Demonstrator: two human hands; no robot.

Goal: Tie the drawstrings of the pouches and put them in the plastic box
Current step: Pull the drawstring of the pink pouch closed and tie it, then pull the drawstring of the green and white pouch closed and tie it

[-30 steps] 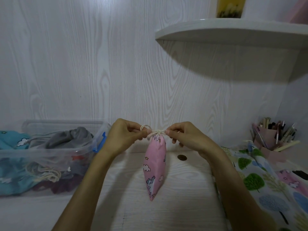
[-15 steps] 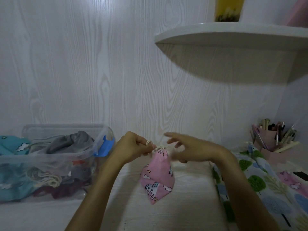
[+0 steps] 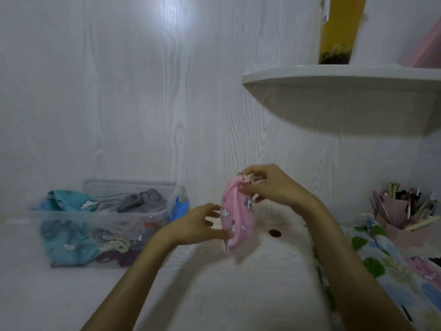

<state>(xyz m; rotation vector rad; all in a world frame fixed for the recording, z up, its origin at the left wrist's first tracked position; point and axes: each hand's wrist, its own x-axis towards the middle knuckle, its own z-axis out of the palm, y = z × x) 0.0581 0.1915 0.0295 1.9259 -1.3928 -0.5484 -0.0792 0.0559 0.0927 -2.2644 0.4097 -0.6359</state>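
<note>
1. Two bare forearms are reaching up from the bottom edge over the pale wood-grain worktop (image 3: 238, 295).
2. At the right edge, a printed cloth (image 3: 381, 266) with green trees and blue shapes is lying on the worktop beside the right forearm.
3. The left hand (image 3: 198, 225) is hovering at the lower left side of the pink pouch (image 3: 236, 218), its fingers (image 3: 214, 214) spread and loosely extended; the lowest fingertip is touching the pouch near its bottom corner, and nothing is being gripped.
4. The right hand (image 3: 269, 187) is holding the pouch up by its gathered neck, fingers curled and pinching the cream drawstring (image 3: 248, 178) at the top.
5. The pink pouch, printed with white clouds, is hanging in the air above the worktop between the two hands, well right of the box.
6. Behind the pouch a small dark round hole (image 3: 275, 232) is showing in the worktop.
7. To the left, a clear plastic box (image 3: 152, 218) is sitting on the worktop, holding teal, grey and dark pouches.
8. At far right a pink holder (image 3: 393, 211) full of pens is standing near the wall.
9. Above, a white shelf (image 3: 334, 77) is carrying a yellow container (image 3: 338, 29).
</note>
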